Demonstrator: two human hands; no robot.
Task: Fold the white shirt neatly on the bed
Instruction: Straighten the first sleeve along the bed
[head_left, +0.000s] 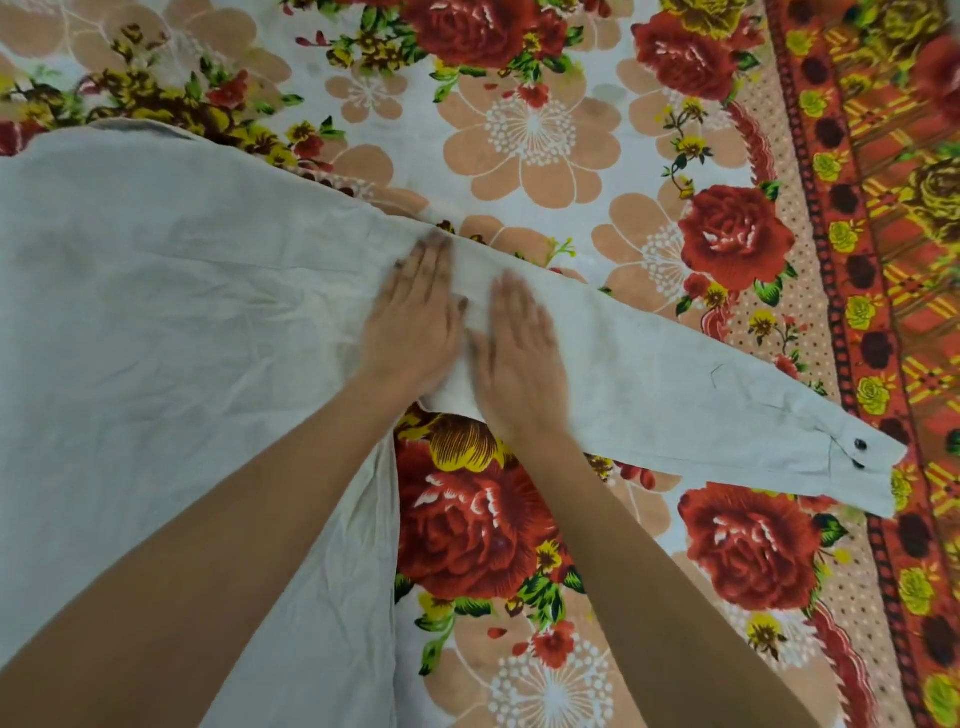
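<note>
- White shirt (156, 312) lies spread flat on the floral bedsheet (545, 130); the body fills the area left of both hands and is creased.
- Sleeve (675, 384) runs out from under the palms, down and to the right, flat on the sheet.
- Cuff (862, 462) is at the far end of the sleeve, well apart from the hands, with dark buttons (860, 444) showing.
- Left hand (415, 317): palm down, fingers straight and together, pressing on the shirt where sleeve meets body. Nothing gripped.
- Right hand (519, 353): palm down just beside the left, fingers extended, flat on the upper sleeve. Nothing gripped either.
- A narrow strip of cloth shows between the two hands; thumbs are near each other, can't tell if touching.
- Fingertips are slightly blurred.
- Both forearms cross the shirt's lower edge, with the sheet's red rose print between them.
</note>
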